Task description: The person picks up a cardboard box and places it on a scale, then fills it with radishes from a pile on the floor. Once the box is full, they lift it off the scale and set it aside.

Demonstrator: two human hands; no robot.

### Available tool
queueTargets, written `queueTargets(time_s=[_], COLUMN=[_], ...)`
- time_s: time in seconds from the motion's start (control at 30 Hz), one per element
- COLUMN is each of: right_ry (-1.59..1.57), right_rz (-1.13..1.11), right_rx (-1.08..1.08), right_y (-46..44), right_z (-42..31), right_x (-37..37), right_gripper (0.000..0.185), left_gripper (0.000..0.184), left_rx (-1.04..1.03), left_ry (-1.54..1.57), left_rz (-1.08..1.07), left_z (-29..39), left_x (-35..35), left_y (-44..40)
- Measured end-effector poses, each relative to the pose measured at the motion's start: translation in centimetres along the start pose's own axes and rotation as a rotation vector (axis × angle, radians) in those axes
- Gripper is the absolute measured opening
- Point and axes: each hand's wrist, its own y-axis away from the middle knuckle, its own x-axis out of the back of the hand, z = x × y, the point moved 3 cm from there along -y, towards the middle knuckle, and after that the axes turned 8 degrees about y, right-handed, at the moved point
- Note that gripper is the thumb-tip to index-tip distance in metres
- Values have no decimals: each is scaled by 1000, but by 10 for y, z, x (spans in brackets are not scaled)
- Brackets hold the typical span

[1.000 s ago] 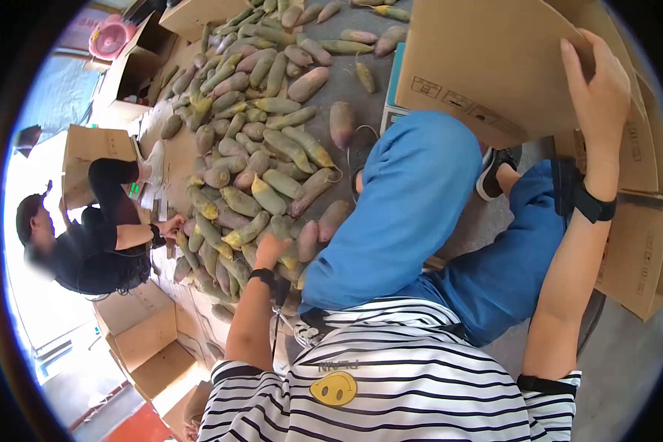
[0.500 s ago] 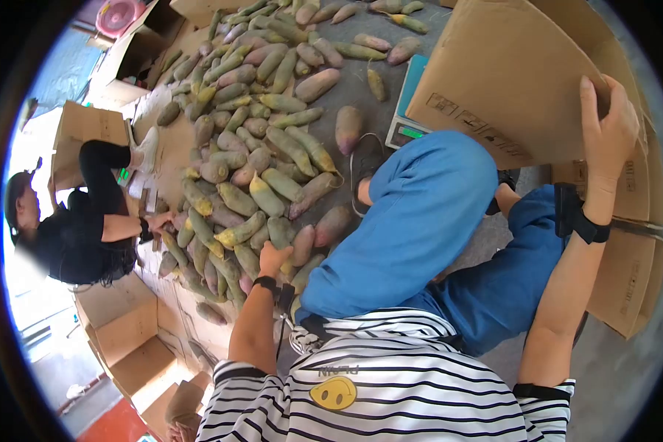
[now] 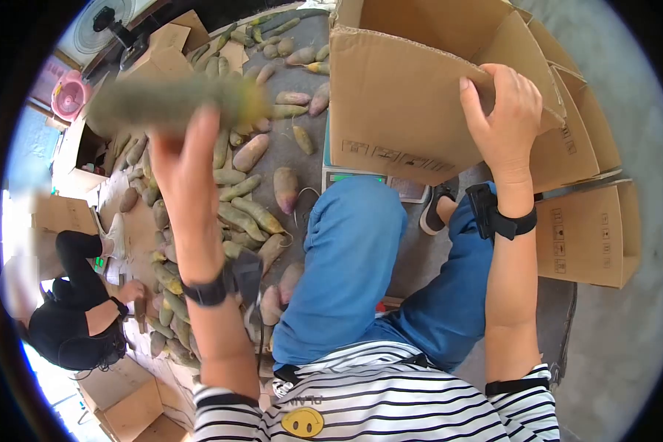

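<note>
My left hand [image 3: 190, 177] is raised over the pile, its fingers closed around a long green radish [image 3: 144, 103] that is blurred by motion. The radish lies crosswise, with a yellowish end to the right. On the right, my right hand [image 3: 507, 125] grips the upper edge of an open cardboard box [image 3: 401, 96], thumb on the outer side. That box rests on a digital scale [image 3: 357, 177] with a green display. Beneath my left arm spreads a heap of green and purplish radishes [image 3: 247, 214], partly hidden by the arm.
More open cardboard boxes [image 3: 578, 236] stand to the right. At left, a co-worker in black [image 3: 70, 324] reaches toward the heap. A lone radish [image 3: 285, 188] lies by my shoe. A pink fan [image 3: 70, 94] and a larger fan [image 3: 103, 26] are at upper left.
My left hand has lifted a radish from the heap and swung it up and forward. The view has turned right, and my right hand stays on the box edge.
</note>
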Motion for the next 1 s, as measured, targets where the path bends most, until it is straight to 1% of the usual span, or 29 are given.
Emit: queueTargets(time_s=[0.03,0.07,0.1,0.13,0.2,0.23,0.27,0.33,0.4,0.43,0.47,0.5,0.53,0.57,0.6,0.63,0.67,0.73,0.8,0.83,0.87,0.9,0.93,1.0], right_ry=[4,5,-8,3,-10,-4,8,-13,31,50,24,23,18,-16,31,80,97,93,43,27,109,193,181,119], right_rz=[10,15,7,1,-30,-9,14,-38,-58,-100,-102,-117,-133,-135,-139,-139,-161,-179,-221,-216,-210,-207,-213,-259], right_rx=[0,-1,5,18,18,36,48,45,74,62,66,29,-5,9,6,5,19,53,-34,-17,-2,10,22,-19], right_y=[0,1,0,0,4,3,3,4,2,2,1,-1,-1,0,1,2,1,0,-1,-1,-1,1,1,-3], right_z=[1,1,2,5,6,7,8,10,5,5,6,11,13,8,2,-1,2,11,20,24,27,28,28,28], right_x=[0,-1,-1,-1,-1,-1,1,3,3,3,2,-1,-5,-5,-3,-1,-2,-6,-9,-11,-14,-17,-19,-19], right_gripper=[24,23,23,23,23,22,21,23,27,31,31,30,28,28,31,34,35,37,40,40,41,42,42,43], left_gripper=[32,24,20,25,77,71,71,25,31,37,33,32,36,31,33,35,41,48,49,50,50,53,56,58], left_rx=[-100,-217,-384,-489,-207,-242,-227,-189,180,341,625,720,999,981,897,1078,1214,1192,1217,1232,1243,1111,981,1040], left_ry=[-93,-110,-128,-152,-111,-123,-139,-458,-645,-619,-784,-780,-763,-974,-1072,-1225,-1220,-1332,-1316,-1307,-1301,-1309,-1314,-1299], left_rz=[-65,-177,-318,-384,-255,-139,-149,-130,-201,-256,-279,-215,-133,-312,-412,-464,-404,-391,-335,-310,-286,-285,-289,-307], left_z=[25,40,33,33,49,38,23,-19,-86,-107,-132,-152,-152,-159,-167,-150,-136,-128,-131,-135,-140,-147,-150,-162], left_x=[-40,-67,-78,-95,-131,-129,-116,-60,12,44,92,136,158,188,216,212,209,220,220,220,223,225,225,230], left_y=[-24,-42,-64,-70,-58,-56,-51,-32,18,58,101,153,200,244,291,312,326,353,354,353,355,357,357,357])
